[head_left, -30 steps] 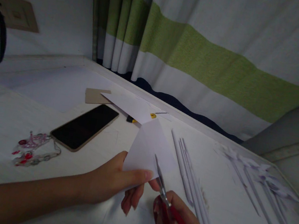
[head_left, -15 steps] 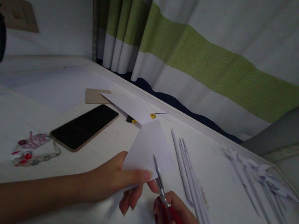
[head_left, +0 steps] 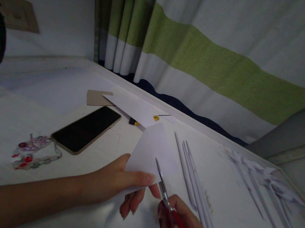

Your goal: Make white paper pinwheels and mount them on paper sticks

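Between the thumb and fingers of my left hand [head_left: 127, 183] is a piece of white paper [head_left: 149, 148], held up above the table. My right hand [head_left: 186, 227] grips a pair of scissors [head_left: 166, 203] with red handles and metal blades. One blade lies over the front of the paper near its lower right edge, its tip pointing up and to the left; the other blade is mostly hidden behind the sheet. My left fingertips are close to the blades.
A phone [head_left: 86, 128] with a beaded charm [head_left: 31, 150] lies at left. Behind are brown card [head_left: 98, 98], a white paper strip [head_left: 132, 109] and a yellow-black tool [head_left: 133, 121] partly under it. Rolled paper sticks [head_left: 197, 186] and paper pinwheel-like pieces [head_left: 269, 182] lie at right.
Almost nothing differs. The scissors' tip has shifted very slightly to the left over the paper, and the lower left fingers have moved a little.
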`<state>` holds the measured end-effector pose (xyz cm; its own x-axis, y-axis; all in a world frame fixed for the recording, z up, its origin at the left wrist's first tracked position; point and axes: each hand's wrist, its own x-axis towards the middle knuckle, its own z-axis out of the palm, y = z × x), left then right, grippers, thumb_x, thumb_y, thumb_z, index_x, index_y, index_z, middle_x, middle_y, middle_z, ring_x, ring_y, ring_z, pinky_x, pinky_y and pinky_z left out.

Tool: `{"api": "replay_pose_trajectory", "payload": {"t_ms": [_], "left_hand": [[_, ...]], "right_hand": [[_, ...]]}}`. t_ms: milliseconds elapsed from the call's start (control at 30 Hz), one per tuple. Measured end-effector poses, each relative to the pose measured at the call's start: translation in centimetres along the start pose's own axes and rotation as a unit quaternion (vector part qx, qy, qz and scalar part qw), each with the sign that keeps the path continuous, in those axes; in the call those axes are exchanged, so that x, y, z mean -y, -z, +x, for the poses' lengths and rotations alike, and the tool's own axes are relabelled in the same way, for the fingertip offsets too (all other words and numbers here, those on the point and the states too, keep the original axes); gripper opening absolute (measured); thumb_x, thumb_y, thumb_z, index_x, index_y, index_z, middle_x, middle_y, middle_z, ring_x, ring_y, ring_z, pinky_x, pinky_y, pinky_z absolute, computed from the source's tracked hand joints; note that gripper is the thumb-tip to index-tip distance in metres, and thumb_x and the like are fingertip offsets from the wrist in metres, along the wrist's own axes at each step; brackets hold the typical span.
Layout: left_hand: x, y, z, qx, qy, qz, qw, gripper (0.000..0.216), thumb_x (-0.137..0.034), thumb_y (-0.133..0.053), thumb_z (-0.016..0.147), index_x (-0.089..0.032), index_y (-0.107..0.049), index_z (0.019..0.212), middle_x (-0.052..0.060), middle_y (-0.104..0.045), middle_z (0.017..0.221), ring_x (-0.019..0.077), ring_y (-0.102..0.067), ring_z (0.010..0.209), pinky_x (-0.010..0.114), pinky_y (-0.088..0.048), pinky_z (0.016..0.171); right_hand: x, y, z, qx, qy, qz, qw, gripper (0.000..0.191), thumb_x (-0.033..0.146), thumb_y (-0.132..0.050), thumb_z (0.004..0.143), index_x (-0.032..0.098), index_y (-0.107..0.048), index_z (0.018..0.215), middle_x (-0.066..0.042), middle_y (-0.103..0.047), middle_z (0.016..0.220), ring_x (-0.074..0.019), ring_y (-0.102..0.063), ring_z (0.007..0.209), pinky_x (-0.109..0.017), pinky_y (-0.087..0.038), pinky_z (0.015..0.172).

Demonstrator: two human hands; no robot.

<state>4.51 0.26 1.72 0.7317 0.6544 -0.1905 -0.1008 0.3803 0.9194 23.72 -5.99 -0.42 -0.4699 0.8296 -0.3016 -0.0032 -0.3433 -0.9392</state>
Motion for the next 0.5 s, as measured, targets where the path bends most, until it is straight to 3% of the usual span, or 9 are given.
{"api": "replay_pose_trajectory", "payload": {"t_ms": [267,500], "left_hand": [[0.0,0.0,-0.1,0.008,-0.002,0.0,1.0,0.029,-0.035,-0.048,0.077,-0.011,-0.062,0.075,-0.004,-0.051,0.039,0.0062,-0.043,0.031,0.018,-0.034,0.04],[0.1,0.0,-0.1,0.017,0.002,-0.005,1.0,0.028,-0.036,-0.049,0.077,-0.011,-0.063,0.075,-0.004,-0.052,0.039,0.006,-0.043,0.031,0.016,-0.034,0.039]], "right_hand": [[-1.4,0.3,0.1,-0.002,0.019,0.005,1.0,0.053,0.06,-0.065,0.05,0.022,-0.042,0.08,0.01,-0.033,0.045,-0.0053,-0.025,0.038,-0.02,-0.022,0.037],[-3.8,0.4,0.4,-0.079,0.037,0.065,0.994,0.056,0.065,-0.065,0.043,0.024,-0.049,0.077,0.006,-0.032,0.051,-0.0106,-0.036,0.044,-0.022,-0.035,0.042]]}}
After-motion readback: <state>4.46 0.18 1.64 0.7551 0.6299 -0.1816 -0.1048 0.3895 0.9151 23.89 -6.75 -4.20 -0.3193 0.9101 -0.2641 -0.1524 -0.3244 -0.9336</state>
